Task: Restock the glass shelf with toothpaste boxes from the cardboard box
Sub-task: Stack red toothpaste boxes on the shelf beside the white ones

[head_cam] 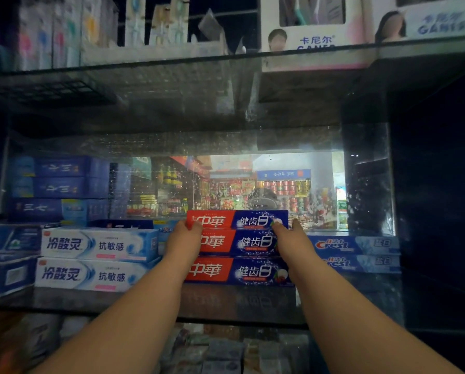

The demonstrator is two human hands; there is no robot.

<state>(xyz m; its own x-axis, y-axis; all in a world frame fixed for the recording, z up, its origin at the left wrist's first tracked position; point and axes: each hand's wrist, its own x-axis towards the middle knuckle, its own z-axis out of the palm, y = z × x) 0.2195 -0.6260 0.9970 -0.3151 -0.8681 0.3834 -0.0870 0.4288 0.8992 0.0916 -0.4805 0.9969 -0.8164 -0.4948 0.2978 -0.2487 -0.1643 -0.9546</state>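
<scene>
Three red-and-blue toothpaste boxes lie stacked on the glass shelf (226, 306) at the middle. The top box (236, 219) is gripped at its two ends by my hands. My left hand (184, 238) has its thumb on the red end. My right hand (293, 238) has its fingers on the blue end. The middle box (242, 242) and the bottom box (239, 271) sit directly beneath, partly covered by my wrists. The cardboard box is out of view.
White-and-blue toothpaste boxes (96, 244) are stacked to the left, with dark blue boxes (59, 187) behind them. Blue Crest boxes (358, 245) lie to the right. A glass shelf above (172, 63) carries toothbrush packs. More goods show below the shelf.
</scene>
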